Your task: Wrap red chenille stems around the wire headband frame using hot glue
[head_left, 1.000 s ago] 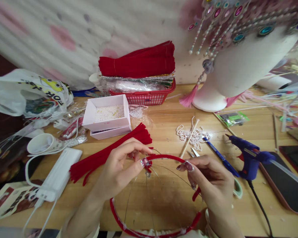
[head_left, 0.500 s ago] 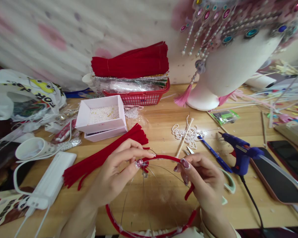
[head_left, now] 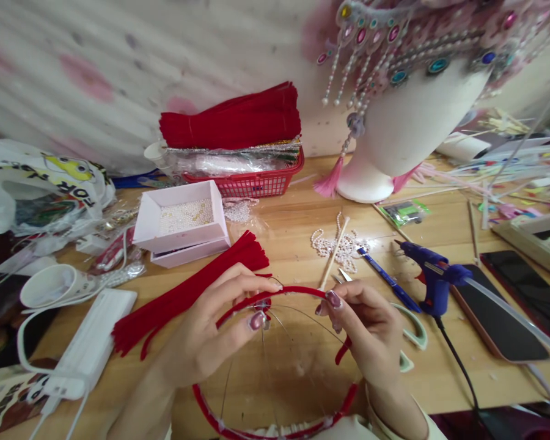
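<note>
A red hoop (head_left: 275, 428) wrapped in red pipe cleaner, with thin wires crossing inside it, stands on its edge in front of me. My left hand (head_left: 211, 330) pinches the hoop's top at the spot where the wires meet, fingers closed. My right hand (head_left: 366, 336) grips the hoop's upper right arc, with a loose red pipe cleaner end (head_left: 341, 353) sticking out under its fingers. A bundle of red pipe cleaners (head_left: 187, 293) lies just behind my left hand.
On the wooden table (head_left: 293, 226) are a pink box of pearls (head_left: 183, 220), a red basket (head_left: 252, 180) piled with red pipe cleaners, pearl strands (head_left: 334, 244), a blue glue gun (head_left: 433, 275), a phone (head_left: 499, 318), a white power strip (head_left: 87, 348) and a mannequin head (head_left: 407, 122) with a jewelled headdress.
My left thumb has slid down along the hoop's top, and a red pipe cleaner length now slants across under my left fingers. The view has drifted slightly right.
</note>
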The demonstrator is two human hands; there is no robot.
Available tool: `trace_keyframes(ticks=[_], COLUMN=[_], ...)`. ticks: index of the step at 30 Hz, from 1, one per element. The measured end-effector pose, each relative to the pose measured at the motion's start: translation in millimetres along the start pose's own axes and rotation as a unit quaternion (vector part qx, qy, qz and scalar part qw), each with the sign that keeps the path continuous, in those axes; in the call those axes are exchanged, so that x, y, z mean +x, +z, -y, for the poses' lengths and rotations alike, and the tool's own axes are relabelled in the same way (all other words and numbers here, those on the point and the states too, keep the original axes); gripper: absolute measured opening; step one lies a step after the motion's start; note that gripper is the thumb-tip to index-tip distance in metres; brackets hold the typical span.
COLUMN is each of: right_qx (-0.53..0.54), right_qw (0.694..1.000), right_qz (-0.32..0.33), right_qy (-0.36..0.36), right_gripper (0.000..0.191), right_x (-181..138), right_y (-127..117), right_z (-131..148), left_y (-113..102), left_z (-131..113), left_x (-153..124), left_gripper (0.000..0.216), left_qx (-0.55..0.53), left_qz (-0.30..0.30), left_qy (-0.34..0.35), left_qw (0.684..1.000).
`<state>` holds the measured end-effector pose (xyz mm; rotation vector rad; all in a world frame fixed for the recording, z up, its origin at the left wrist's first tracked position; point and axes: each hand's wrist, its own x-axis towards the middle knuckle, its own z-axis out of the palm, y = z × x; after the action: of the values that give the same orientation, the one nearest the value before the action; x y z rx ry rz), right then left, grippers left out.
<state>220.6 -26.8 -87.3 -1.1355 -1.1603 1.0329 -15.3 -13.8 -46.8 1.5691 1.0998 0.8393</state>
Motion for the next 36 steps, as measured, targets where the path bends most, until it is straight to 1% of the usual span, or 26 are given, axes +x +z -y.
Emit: trace_keyframes(ticks=[2,5,8,10,12,13,14,17,18,21,23,25,26,28,30,31,32,34,35,36], right_qx=[0.010,0.028,0.061,0.075,0.074,0.070,0.064,0.062,0.065,0.079,0.079,0.078,0.077,0.078,0.080,0.080,0.079,0.076,0.074,0.071], right_qw=[1.000,0.999,0.997,0.996,0.996,0.997,0.997,0.997,0.996,0.995,0.995,0.995,0.995,0.995,0.995,0.995,0.995,0.996,0.996,0.996], right_qz=[0.000,-0.002,0.002,0.004,0.005,0.004,0.002,-0.001,0.000,0.002,-0.003,-0.009,-0.010,-0.009,-0.005,-0.004,-0.004,-0.004,-0.005,-0.007], right_qy=[0.002,0.016,0.037,0.045,0.045,0.043,0.041,0.048,0.053,0.059,0.060,0.063,0.064,0.063,0.059,0.058,0.057,0.054,0.051,0.048], right_gripper=[0.016,0.017,0.018,0.020,0.022,0.023,0.024,0.026,0.026,0.026,0.027,0.029,0.029,0.030,0.031,0.032,0.032,0.033,0.033,0.034], right_x=[0,0,1,3,4,4,5,6,6,6,6,6,6,6,7,7,7,8,9,9], right_y=[1,2,3,4,5,5,5,5,5,3,2,1,1,1,1,1,1,0,-2,-3], right_z=[1,0,-2,-1,0,1,2,3,3,0,-2,-4,-5,-6,-7,-7,-7,-7,-6,-6], left_y=[0,3,6,8,8,8,7,4,2,-8,-18,-26,-29,-29,-22,-18,-14,-13,-17,-26], left_z=[2,0,-2,-2,-1,0,1,4,5,7,7,5,2,-8,-20,-27,-32,-38,-38,-36], left_x=[-4,-8,-7,-5,-2,-1,0,0,0,-2,-6,-13,-18,-29,-39,-42,-45,-50,-52,-55], left_gripper=[0.032,0.039,0.040,0.036,0.024,0.017,0.014,0.018,0.015,0.004,0.005,0.008,0.008,0.012,0.014,0.015,0.018,0.023,0.021,0.013], left_qx=[-0.002,-0.008,-0.035,-0.056,-0.070,-0.071,-0.072,-0.088,-0.094,-0.108,-0.146,-0.220,-0.253,-0.290,-0.276,-0.253,-0.217,-0.113,-0.045,0.023], left_qz=[-0.001,-0.039,-0.064,-0.078,-0.111,-0.136,-0.164,-0.243,-0.257,-0.282,-0.292,-0.285,-0.270,-0.210,-0.118,-0.083,-0.060,-0.042,-0.035,-0.024], left_qy=[-0.027,-0.069,-0.072,-0.037,0.024,0.052,0.071,0.087,0.096,0.155,0.183,0.183,0.178,0.145,0.091,0.057,0.018,-0.037,-0.036,-0.007], left_qw=[1.000,0.997,0.995,0.995,0.991,0.987,0.981,0.962,0.957,0.941,0.927,0.915,0.912,0.922,0.949,0.962,0.974,0.992,0.998,0.999])
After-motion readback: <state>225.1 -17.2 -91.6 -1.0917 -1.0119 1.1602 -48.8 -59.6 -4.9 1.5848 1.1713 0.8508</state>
